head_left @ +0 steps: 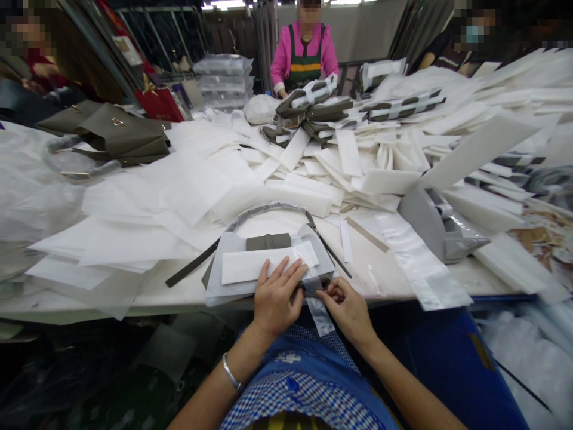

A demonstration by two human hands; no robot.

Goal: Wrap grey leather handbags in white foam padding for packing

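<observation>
A dark olive handbag (268, 241) lies at the table's front edge, partly covered by thin translucent paper (233, 291). Its wrapped handle (268, 207) arches away from me, and a dark strap sticks out on each side. Across the bag rests a white foam strip (242, 267). My left hand (280, 295) lies flat on that strip, fingers stretched and slightly spread. At the bag's right front corner, my right hand (342, 301) pinches a clear plastic strip (320, 316) that hangs over the table edge. My fingers partly hide the bag's front.
White foam sheets (152, 203) spread across the left, with olive bag pieces (120, 131) behind. Foam strips (349, 155) pile up beyond. To the right are a plastic sleeve (416, 257) and a grey bag (430, 227). A co-worker in pink sleeves (331, 54) stands opposite.
</observation>
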